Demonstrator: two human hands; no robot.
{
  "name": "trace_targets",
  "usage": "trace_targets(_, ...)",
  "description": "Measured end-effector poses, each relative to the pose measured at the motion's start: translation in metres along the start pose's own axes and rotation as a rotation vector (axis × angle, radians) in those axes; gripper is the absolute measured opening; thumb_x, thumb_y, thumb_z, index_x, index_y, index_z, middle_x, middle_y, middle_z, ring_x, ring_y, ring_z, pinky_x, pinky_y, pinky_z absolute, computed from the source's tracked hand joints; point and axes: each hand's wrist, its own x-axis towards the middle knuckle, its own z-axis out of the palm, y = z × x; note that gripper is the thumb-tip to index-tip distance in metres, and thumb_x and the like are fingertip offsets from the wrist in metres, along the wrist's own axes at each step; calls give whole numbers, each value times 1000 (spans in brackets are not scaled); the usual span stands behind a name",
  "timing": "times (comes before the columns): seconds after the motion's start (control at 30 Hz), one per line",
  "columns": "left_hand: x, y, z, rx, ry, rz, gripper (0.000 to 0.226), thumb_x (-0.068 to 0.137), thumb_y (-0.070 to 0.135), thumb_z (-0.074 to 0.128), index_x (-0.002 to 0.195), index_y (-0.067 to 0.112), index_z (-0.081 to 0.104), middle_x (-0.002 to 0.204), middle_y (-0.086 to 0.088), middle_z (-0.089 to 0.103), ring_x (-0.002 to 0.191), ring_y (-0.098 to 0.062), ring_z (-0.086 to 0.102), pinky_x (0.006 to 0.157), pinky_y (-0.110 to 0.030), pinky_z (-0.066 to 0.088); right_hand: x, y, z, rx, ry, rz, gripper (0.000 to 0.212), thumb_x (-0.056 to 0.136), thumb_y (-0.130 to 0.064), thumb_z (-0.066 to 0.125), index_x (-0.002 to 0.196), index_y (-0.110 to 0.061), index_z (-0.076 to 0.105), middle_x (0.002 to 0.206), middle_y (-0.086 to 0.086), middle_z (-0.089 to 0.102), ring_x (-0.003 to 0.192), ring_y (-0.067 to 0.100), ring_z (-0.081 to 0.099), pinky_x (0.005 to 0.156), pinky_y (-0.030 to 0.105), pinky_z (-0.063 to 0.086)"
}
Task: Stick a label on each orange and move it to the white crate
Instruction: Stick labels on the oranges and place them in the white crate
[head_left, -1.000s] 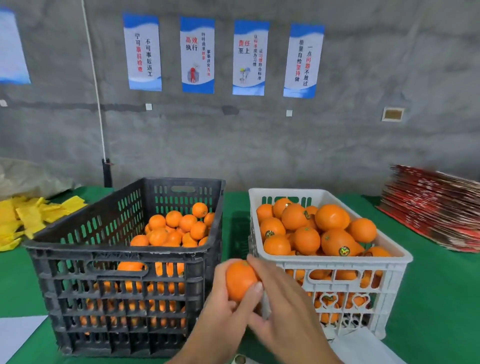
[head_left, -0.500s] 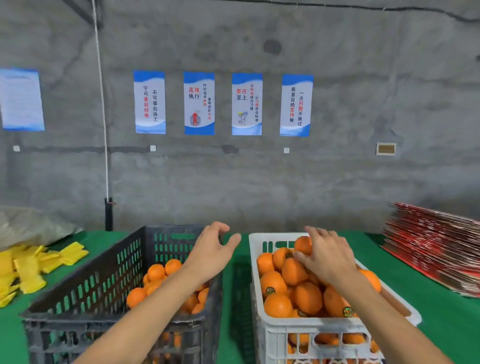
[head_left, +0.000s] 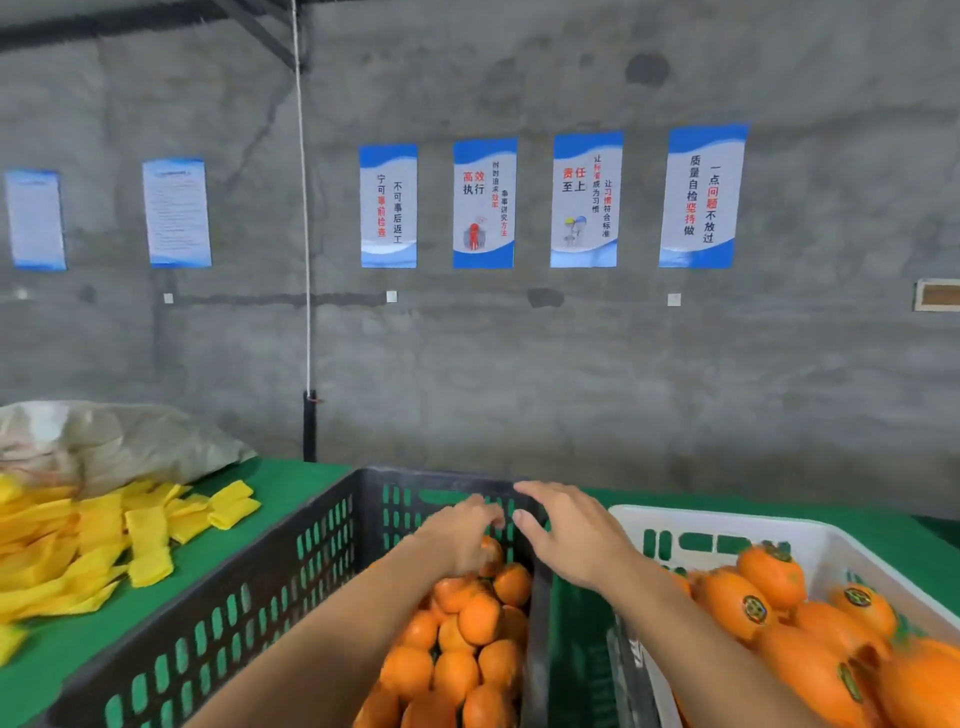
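From where I sit, the job looks partly done, maybe around the middle, though I can't see either crate whole. The white crate (head_left: 810, 525) on the right is heaped with oranges, and several of those nearest me carry a round dark label (head_left: 754, 609), so I take them as finished. The black crate (head_left: 291, 566) on the left holds a good pile of plain oranges (head_left: 467, 649) with no labels that I can make out, so plenty is left. I judge the step in hand to be fetching the next fruit. My left hand (head_left: 460, 538) is down inside the black crate at its far end, fingers curled over the top orange (head_left: 491, 553) there; it touches that fruit, but whether it has closed on it I cannot tell, since the hand hides most of it. My right hand (head_left: 569, 532) hovers palm down over the black crate's right wall, close beside the left, fingers spread and relaxed, holding nothing. The two hands are near each other but not touching. Both forearms reach forward from the near edge. I see no label sheet. Yellow foam sleeves (head_left: 98, 540) lie on the green table (head_left: 291, 483) to the left.
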Motion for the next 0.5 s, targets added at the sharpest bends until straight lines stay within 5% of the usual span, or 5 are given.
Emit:
trace_targets(0.23, 72, -9, 30, 365, -331, 99, 60, 96, 31, 68, 151, 17, 48, 152, -14, 45, 132, -38, 52, 110, -48, 45, 32, 30, 46, 106, -59, -7, 45, 107, -40, 41, 151, -29, 44, 151, -1, 52, 139, 22, 46, 112, 41, 41)
trace_targets(0.5, 74, -18, 34, 400, -305, 179, 59, 92, 24, 69, 147, 16, 51, 147, -14, 42, 128, -40, 55, 106, -50, 47, 30, 38, 55, 136, -4, 21, 45, 107, -36, 37, 150, -27, 44, 150, 1, 52, 138, 22, 45, 113, 43, 40)
